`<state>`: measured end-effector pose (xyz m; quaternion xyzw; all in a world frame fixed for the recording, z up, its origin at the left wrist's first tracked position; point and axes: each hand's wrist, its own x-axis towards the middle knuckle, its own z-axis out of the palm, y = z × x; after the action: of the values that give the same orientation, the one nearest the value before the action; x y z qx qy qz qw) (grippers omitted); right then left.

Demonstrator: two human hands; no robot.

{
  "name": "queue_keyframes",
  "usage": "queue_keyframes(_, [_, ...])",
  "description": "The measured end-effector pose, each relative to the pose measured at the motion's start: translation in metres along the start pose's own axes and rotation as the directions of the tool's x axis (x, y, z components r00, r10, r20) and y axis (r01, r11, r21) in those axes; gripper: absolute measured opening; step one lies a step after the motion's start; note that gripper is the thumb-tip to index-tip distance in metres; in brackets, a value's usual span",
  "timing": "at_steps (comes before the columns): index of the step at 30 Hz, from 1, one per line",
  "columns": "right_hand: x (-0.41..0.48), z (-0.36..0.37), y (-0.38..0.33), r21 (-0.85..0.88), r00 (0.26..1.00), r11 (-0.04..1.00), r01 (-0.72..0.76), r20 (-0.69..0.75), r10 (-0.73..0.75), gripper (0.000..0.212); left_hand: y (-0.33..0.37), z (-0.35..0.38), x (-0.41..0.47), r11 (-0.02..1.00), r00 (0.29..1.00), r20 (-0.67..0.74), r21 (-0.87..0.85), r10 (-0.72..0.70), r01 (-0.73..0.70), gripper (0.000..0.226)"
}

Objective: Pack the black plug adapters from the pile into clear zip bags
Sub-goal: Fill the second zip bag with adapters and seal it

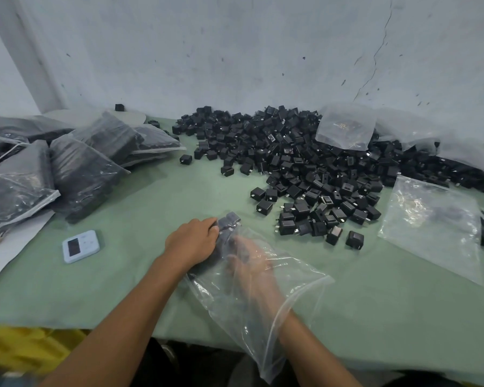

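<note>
A large pile of black plug adapters (305,163) covers the far right of the green table (157,208). In front of me lies a clear zip bag (266,311) with its mouth toward me. My right hand (252,261) is inside the bag, blurred behind the plastic, with a row of adapters (228,223) at its fingers. My left hand (192,243) presses on the bag's far left corner, gripping bag and adapters from outside. Whether the right fingers hold adapters is hard to tell through the plastic.
Filled zip bags (81,166) are stacked at the left. A small white timer (80,246) lies near them. Empty clear bags rest on the pile (344,129) and at the right (430,224). A grey wall stands behind. Yellow fabric (23,347) shows below the table edge.
</note>
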<state>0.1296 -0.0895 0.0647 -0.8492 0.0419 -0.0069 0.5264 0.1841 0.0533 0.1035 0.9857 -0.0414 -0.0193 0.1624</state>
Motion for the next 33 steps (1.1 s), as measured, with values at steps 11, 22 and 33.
queue_keyframes(11, [0.003,-0.005,0.017,-0.376,0.967,0.894,0.245,0.031,-0.252,0.030,0.002,0.012,-0.003,1.000,0.999,-0.025,0.012,-0.022,0.022,0.064])
queue_keyframes(22, [-0.009,-0.021,-0.010,-0.044,0.979,0.982,0.186,0.096,-0.181,0.012,0.005,0.011,-0.006,0.999,0.999,-0.022,0.016,-0.036,0.037,0.066])
queue_keyframes(33, [-0.113,-0.145,-0.010,-0.057,0.762,0.980,0.192,0.638,-0.112,0.038,0.001,0.013,-0.001,1.000,0.999,-0.038,0.012,-0.023,0.023,0.066])
